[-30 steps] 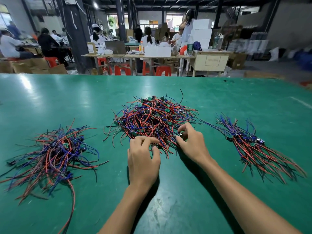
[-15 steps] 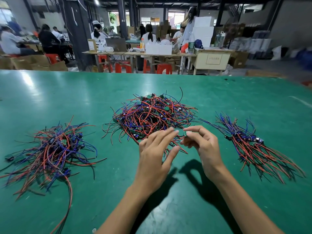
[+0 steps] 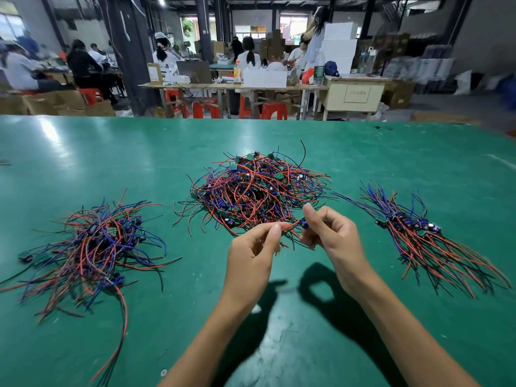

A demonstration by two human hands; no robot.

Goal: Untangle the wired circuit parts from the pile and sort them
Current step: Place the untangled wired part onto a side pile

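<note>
A tangled pile (image 3: 259, 188) of red, blue and black wires with small green circuit boards lies mid-table. Just in front of it, raised off the table, my right hand (image 3: 332, 236) pinches one wired circuit part (image 3: 303, 223) at its small blue component. My left hand (image 3: 251, 255) pinches that part's red wires (image 3: 289, 227) a little to the left. A loose heap of wired parts (image 3: 92, 244) lies at the left. A neater bundle (image 3: 418, 236) with wires laid one way lies at the right.
The green table (image 3: 279, 331) stretches wide around the three heaps, its far edge at the top. Beyond it stand work tables (image 3: 229, 86), red stools, boxes and several seated people.
Both hands rose from the pile's near edge. My right hand drew one part out of the pile, and my left hand went from flat on the table to pinching that part's wires.
</note>
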